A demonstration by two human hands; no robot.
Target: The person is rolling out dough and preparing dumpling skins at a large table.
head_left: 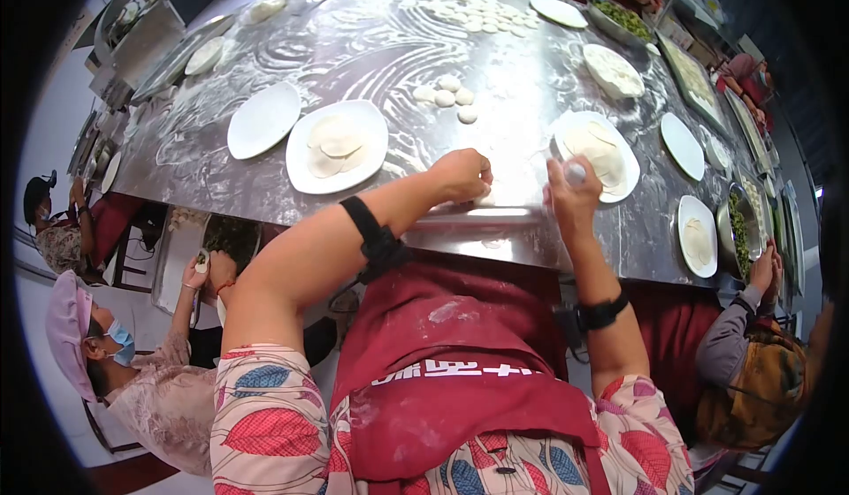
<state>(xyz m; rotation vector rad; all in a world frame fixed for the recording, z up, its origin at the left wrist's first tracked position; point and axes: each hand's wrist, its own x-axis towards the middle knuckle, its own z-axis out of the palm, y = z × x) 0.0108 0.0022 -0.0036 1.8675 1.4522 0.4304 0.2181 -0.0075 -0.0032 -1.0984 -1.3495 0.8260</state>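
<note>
My left hand point(462, 177) is low over the near edge of the steel table, its fingers curled down on a small piece of dough point(483, 192) that they mostly hide. To the right, my right hand point(573, 196) is raised and closed around a rolling pin point(576, 173), whose pale round end points up. Just behind that hand lies a white plate point(630, 175) with a stack of flat dough wrappers point(594, 148). Several small dough rounds point(445, 97) lie beyond my left hand. A second plate of wrappers point(334, 146) sits left of it.
Flour streaks the steel table point(354, 62). A white plate point(265, 122) stands at left, and more dough rounds point(486, 13) lie at the far side. At right are a plate point(683, 146) and a bowl of green filling point(739, 230). Co-workers sit close on both sides.
</note>
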